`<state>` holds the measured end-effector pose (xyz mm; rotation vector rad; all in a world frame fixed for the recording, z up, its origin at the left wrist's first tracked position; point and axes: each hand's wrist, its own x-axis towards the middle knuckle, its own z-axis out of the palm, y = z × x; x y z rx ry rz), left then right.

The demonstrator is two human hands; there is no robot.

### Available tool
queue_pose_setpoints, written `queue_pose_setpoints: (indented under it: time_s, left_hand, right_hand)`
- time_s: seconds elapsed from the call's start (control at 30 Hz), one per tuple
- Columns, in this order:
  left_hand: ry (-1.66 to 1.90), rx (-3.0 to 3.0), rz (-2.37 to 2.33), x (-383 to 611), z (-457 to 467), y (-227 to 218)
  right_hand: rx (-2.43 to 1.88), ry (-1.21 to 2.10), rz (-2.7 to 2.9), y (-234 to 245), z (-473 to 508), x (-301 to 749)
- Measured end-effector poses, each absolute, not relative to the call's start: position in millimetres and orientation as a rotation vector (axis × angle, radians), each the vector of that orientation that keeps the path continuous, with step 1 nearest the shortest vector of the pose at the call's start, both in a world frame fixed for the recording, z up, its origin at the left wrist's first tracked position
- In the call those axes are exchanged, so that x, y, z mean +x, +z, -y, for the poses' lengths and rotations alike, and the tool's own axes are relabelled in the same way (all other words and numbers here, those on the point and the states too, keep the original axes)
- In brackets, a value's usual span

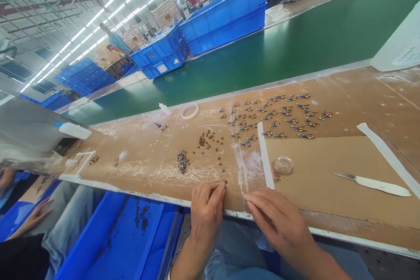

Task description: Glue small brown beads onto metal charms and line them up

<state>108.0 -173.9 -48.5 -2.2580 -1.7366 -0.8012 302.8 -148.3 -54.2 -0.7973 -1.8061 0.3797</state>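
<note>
At the table's near edge, my left hand (207, 205) is closed, its fingertips pressed together at a small brown disc (225, 182). My right hand (278, 216) pinches at the fingertips; a tiny pale tip shows there, too small to name. Beyond my left hand, more small brown discs (202, 141) lie in a loose heap with several scattered around. A pile of small blue-and-yellow figurines (182, 162) sits to the left. Many similar figurines (269, 113) are spread in rows farther back on the right.
A clear round dish (282, 165) and a white-handled knife (377, 185) lie to the right. Farther back are a white ring (189, 111) and a small bottle (165, 109). Behind the table runs a green conveyor (295, 48) with blue crates (226, 13) beyond. A person's hand (39, 214) is at left.
</note>
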Motion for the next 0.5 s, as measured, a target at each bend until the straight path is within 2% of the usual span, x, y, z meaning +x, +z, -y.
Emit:
queue_pose_setpoints:
  time_s: [0.5]
  left_hand:
    - [-0.758,-2.27,1.744,109.1,163.6,-49.6]
  right_hand:
    - [-0.817,0.366,1.822,-57.6,148.8,302.0]
